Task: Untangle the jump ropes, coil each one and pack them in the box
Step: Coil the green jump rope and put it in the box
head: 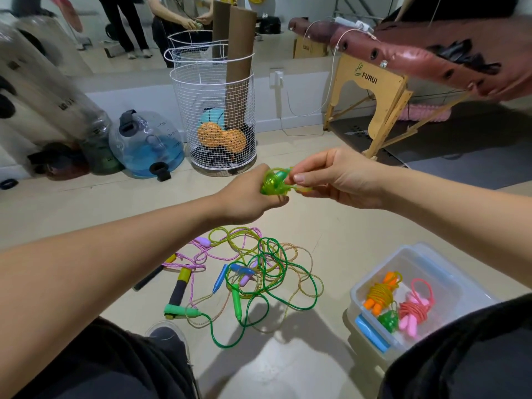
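From the head camera, looking down past both forearms, the person holds a small coiled bundle of translucent green plastic jump rope (273, 181) up in front of the chest, above the floor. The left hand (247, 197) is curled around the bundle from below, gripping it. The right hand (331, 177) pinches a loop or end of the same green cord between thumb and fingertips, seemingly tucking it in or pulling it snug.

That cord looks light, slick and springy. I would judge it wants to uncoil the instant the grip loosens, so the hold belongs across the wraps, not on one strand. The handles, if they are inside the bundle, cannot be made out.

Below on the pale floor lies the tangled heap of remaining jump ropes (253, 272): a dark green cord, a pink braided one, yellowish strands, and blue, purple, green and black-and-yellow handles mixed through. The braided ropes should be soft and limp, and the plastic ones stiffer and prone to snagging.

The clear plastic box with blue latches (414, 254) sits to the right, well apart from the heap, its top open. It already holds an orange-and-yellow coiled rope (380, 295), a pink coiled rope (414, 312) and a small green bundle (388, 319). Free room shows toward its far end.

The person's dark-trousered knees flank the heap closely. The white wire mesh basket (213, 110) stands well beyond the hands, out of the way.
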